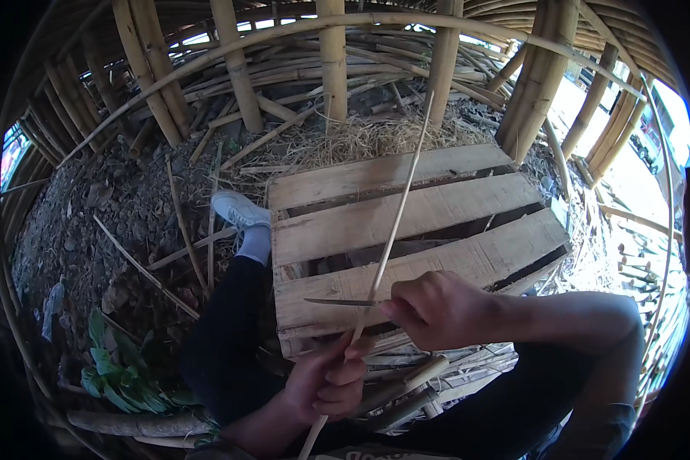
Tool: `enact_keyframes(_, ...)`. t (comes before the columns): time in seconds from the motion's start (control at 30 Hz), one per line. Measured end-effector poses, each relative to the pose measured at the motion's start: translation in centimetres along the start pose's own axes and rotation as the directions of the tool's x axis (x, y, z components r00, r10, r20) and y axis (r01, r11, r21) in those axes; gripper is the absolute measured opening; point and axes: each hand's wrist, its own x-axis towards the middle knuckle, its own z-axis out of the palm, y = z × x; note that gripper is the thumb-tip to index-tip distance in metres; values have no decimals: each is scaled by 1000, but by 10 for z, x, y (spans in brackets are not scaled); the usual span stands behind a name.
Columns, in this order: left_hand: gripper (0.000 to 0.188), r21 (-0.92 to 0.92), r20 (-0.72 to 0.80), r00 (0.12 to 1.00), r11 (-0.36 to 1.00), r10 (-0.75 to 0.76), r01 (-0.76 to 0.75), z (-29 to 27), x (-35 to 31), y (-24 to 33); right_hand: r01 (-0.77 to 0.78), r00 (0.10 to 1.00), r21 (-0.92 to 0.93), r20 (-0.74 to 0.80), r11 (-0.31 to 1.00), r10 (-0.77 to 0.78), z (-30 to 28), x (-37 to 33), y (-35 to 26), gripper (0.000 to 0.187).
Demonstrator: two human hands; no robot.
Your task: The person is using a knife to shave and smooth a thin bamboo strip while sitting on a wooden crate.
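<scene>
A long, thin bamboo strip [397, 218] rises at a slant across the picture, its far end above the wooden crate [414, 211]. My left hand [328, 386] is closed round its lower part, and the near end sticks out below the fist. Just above, my right hand [439, 309] is closed on a knife [337, 302], whose narrow blade points left. The blade crosses the strip and appears to touch it. The knife's handle is hidden inside my right fist. Both hands are over the crate's near edge.
Upright bamboo poles [333, 61] stand behind the crate, with stacked bamboo [291, 70] and dry straw [391, 138] around them. My shoe [240, 208] rests left of the crate. Loose sticks [147, 268] lie on the dirt, and a leafy green plant [115, 376] is at lower left.
</scene>
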Motion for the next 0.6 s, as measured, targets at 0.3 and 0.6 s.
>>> enact_keyframes(0.3,34,120,-156,973,975,-170,189,-9,9,-8,217,971,-114,-78,969,-227,12,-21,-9,19)
enact_keyframes(0.6,34,24,-163,981,993,-108,114,-12,7,-15,29,986,-128,168,991,-8,0,-20,-30,26)
